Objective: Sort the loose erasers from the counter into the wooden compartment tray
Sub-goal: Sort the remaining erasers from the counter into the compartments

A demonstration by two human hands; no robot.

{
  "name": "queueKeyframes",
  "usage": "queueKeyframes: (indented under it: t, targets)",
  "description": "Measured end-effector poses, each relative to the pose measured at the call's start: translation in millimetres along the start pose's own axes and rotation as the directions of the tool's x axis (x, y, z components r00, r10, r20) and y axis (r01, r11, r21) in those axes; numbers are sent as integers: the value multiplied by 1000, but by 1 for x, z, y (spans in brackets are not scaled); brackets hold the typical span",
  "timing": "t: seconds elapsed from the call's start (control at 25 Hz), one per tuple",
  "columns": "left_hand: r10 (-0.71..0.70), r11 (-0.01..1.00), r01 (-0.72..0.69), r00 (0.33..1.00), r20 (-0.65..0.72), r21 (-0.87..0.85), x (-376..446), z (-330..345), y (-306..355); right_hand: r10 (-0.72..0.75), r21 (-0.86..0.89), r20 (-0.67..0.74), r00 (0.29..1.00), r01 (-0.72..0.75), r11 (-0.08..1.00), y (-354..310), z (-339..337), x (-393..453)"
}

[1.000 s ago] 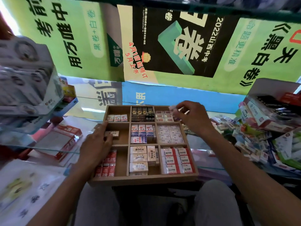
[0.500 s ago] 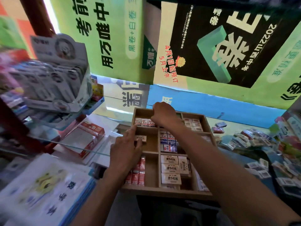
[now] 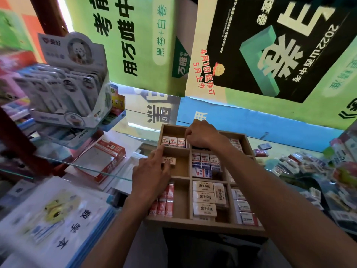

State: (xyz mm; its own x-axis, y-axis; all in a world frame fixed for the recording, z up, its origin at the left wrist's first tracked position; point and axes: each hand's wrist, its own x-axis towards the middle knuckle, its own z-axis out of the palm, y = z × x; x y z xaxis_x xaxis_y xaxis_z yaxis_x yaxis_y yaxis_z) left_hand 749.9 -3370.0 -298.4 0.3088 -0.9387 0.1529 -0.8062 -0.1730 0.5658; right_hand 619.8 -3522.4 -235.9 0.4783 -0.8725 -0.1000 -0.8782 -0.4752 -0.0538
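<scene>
Head view of a wooden compartment tray [image 3: 201,222] standing on a glass table [image 3: 289,149] below green and black posters [image 3: 270,47]. The right hand [image 3: 201,134] reaches over the tray's far edge with its fingers curled down at the right end of a row of white erasers [image 3: 173,141] in the far-left compartment; whether the fingertips pinch an eraser cannot be told, as the knuckles hide them. The left hand [image 3: 152,174] lies on the tray's left wall, index finger extended toward the far-left compartment and the other fingers loosely bent, touching a single beige eraser [image 3: 170,161] in the middle-left compartment. The near-left compartment holds red 2B erasers [image 3: 164,206], partly covered by the left wrist. The centre column holds blue-and-white erasers [image 3: 204,163] and, nearer, cream-boxed erasers [image 3: 204,198]. Loose erasers [image 3: 293,163] lie scattered on the table to the right of the tray, well apart from both hands. A display box of stationery [image 3: 67,89] stands on a shelf at left, and booklets [image 3: 54,219] lie at near left.
</scene>
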Motion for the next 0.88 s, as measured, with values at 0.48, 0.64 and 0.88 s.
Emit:
queueKeyframes:
  t: [0.48, 0.64, 0.88]
  targets:
    - [4, 1000, -4, 998, 70, -1, 1, 0, -4, 545, 586, -341, 766, -280, 760, 162, 2, -130]
    - [-7, 1000, 6, 996, 84, 15, -2, -2, 1, 605, 459, -130, 785, -493, 739, 219, 21, -168]
    - [-5, 1000, 6, 995, 101, -8, -4, -5, 6, 332, 162, 30, 943, -332, 929, 223, 46, -175]
